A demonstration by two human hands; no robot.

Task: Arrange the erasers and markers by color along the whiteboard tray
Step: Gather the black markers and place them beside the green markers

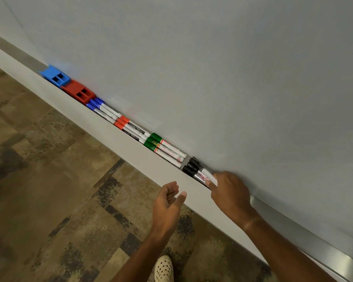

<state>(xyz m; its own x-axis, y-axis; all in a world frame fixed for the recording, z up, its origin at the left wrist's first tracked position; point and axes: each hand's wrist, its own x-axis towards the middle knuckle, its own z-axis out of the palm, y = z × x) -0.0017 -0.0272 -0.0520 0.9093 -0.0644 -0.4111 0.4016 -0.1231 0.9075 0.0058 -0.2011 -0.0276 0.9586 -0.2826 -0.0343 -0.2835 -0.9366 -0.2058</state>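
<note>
Along the whiteboard tray (130,147) lie, from far left to near right, a blue eraser (54,75), a red eraser (77,91), a bunch of blue-capped markers (102,109), red-capped markers (128,127), green-capped markers (164,149) and black-capped markers (196,169). My right hand (230,192) rests on the tray with its fingers closed over the barrels of the black markers. My left hand (168,202) hovers in front of the tray's face, fingers loosely curled, holding nothing.
The whiteboard (212,68) fills the upper right. A metal trim strip (314,239) runs below it to the right of the tray. Patterned brown carpet (49,190) lies below, with my cream perforated shoe (163,268) at the bottom.
</note>
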